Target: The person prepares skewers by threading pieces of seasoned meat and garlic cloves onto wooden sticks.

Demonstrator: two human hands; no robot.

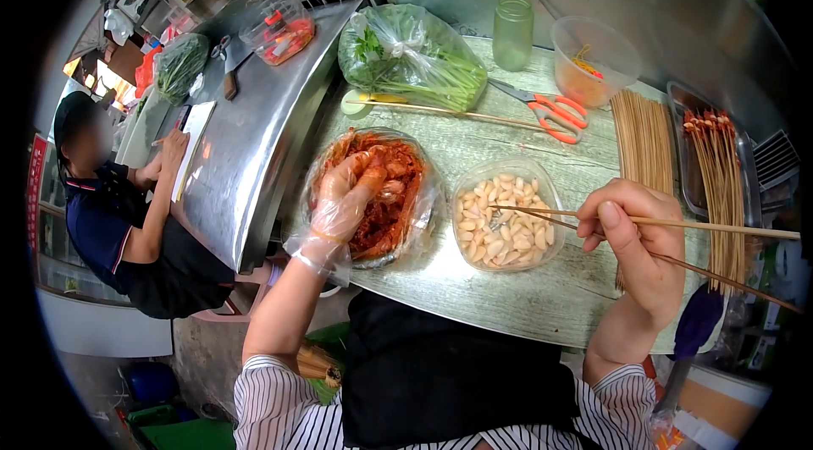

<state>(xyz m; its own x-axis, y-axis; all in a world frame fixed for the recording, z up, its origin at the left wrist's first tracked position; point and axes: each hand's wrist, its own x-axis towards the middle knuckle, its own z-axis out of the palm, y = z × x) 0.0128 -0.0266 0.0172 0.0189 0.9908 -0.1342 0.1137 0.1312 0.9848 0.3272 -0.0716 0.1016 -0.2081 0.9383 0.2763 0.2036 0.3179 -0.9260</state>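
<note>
My left hand [343, 196], in a thin clear plastic glove, reaches into a bag-lined bowl of red marinated meat [398, 221] and grips a piece of it. My right hand [635, 234] is bare and holds two bamboo skewers [720, 228], their points over a clear container of pale garlic cloves [506, 217]. Both containers stand on the grey wood-grain table [508, 289] in front of me.
A pile of bare skewers [644, 141], a tray of loaded skewers [716, 154], orange scissors [555, 115], a bag of greens [415, 56], a glass jar [512, 31] and a plastic cup [593, 60] lie behind. Another person [118, 221] sits at the left by a steel counter [246, 137].
</note>
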